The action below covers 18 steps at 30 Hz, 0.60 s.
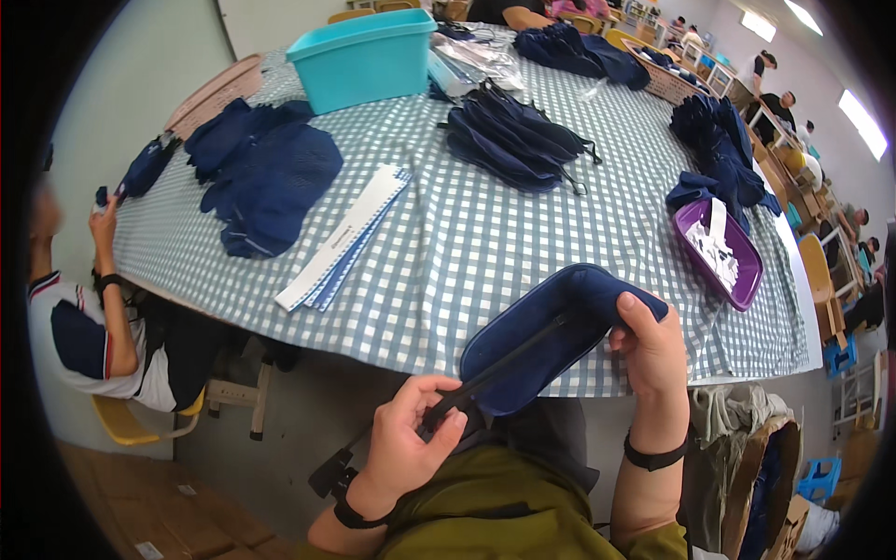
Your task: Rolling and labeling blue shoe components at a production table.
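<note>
Left hand (406, 439) low, fingers curled, thumb and fingertips pinching a black strip (509, 360). Right hand (651, 350) slightly higher, forearm near vertical, thumb on top, gripping right end of a navy pouch (553, 362) over the table's near edge. Strip crosses pouch. Beyond: ruler-like strips (345, 238), navy fabric stack (509, 140), turquoise bin (364, 70).

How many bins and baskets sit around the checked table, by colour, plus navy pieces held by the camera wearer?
Held navy piece: 1
Turquoise bin: 1
Purple basket: 1
Pinkish baskets, left and far right: 2
Total: 5
</note>
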Motion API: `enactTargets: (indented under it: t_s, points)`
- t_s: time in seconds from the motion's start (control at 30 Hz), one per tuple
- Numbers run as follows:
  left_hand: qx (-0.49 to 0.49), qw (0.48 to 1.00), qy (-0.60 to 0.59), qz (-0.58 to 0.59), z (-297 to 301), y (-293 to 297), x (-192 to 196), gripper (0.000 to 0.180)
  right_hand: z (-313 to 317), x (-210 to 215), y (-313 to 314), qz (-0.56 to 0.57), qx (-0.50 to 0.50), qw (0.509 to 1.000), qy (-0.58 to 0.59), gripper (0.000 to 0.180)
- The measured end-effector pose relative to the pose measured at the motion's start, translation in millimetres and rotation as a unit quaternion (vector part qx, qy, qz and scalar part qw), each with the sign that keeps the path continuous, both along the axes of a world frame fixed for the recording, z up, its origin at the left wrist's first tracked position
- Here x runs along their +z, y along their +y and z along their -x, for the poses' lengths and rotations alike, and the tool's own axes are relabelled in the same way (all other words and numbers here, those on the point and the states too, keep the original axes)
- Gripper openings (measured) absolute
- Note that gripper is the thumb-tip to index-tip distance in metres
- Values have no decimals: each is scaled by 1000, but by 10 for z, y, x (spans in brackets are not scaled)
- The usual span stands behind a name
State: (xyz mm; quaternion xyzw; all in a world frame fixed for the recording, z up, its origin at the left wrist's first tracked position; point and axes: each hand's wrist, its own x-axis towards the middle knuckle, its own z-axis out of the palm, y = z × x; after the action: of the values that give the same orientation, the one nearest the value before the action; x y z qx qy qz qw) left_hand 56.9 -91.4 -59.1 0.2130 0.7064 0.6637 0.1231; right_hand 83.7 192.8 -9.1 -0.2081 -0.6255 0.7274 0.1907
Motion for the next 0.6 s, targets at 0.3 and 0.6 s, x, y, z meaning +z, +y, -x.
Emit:
enactTargets:
  t_s: [0.3, 0.6]
  points:
    - [-21, 980, 174, 90, 93, 165, 64, 37, 48, 3, -27, -11, -64, 998, 0, 34]
    - [14, 946, 289, 143, 204, 310, -100, 33, 190, -17, -23, -41, -104, 993, -29, 35]
